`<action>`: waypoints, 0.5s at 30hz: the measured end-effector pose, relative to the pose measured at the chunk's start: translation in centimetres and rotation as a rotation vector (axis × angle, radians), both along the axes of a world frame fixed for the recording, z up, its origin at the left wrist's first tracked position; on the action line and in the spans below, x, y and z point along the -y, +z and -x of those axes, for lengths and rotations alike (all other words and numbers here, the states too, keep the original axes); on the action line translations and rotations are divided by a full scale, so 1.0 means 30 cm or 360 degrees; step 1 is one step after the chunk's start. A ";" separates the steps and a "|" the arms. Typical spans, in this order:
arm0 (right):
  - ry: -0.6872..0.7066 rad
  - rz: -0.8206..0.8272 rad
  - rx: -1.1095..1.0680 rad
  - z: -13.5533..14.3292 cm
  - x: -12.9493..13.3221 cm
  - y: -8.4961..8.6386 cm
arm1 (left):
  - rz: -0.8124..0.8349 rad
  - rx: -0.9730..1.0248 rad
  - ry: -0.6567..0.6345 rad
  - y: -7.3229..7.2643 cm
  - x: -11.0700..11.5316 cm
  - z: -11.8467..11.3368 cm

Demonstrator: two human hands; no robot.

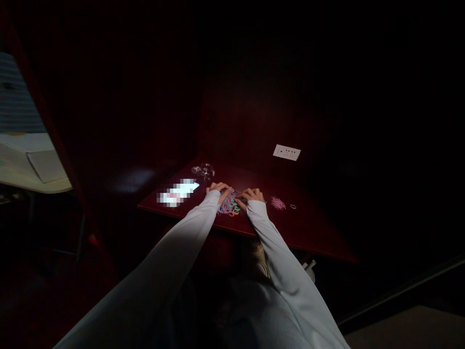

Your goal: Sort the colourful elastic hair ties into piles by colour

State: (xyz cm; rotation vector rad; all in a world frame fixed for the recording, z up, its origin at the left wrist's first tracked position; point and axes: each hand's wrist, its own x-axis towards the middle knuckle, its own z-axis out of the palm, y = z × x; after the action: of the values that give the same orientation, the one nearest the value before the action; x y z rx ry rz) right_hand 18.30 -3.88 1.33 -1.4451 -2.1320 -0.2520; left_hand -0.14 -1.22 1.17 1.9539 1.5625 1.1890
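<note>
A pile of small multicoloured bands [229, 206] lies on the dark red desk near its front edge. My left hand [219, 190] is at the pile's left side, its thumb and forefinger closed on a pink band [231, 189]. At the right side of the pile, my right hand [252, 196] touches the bands with bent fingers; whether it holds one is too small to tell. To the right of that hand sits a separate heap of pink bands [278, 203], with a single pale green band [293, 206] beside it.
A lit phone [179, 192] lies on the desk [308, 230] at the left. Behind it stands a clear jar [206, 169]. A white socket panel [286, 152] is on the back wall. Outside the partition, a white box [43, 157] rests on another table.
</note>
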 end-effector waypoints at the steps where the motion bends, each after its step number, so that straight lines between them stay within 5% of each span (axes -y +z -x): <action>1: -0.0006 -0.0008 0.0019 0.003 0.001 0.001 | 0.0000 -0.0002 -0.0001 0.000 0.000 -0.001; 15: -0.0024 -0.0013 0.0033 -0.005 -0.025 -0.021 | -0.0025 -0.0018 -0.0025 -0.009 -0.006 0.006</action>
State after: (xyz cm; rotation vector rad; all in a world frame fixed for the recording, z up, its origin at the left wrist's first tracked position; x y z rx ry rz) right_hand 18.45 -3.14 0.70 -1.4607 -2.1349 -0.2822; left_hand -0.32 -1.03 0.90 1.9825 1.5456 1.1892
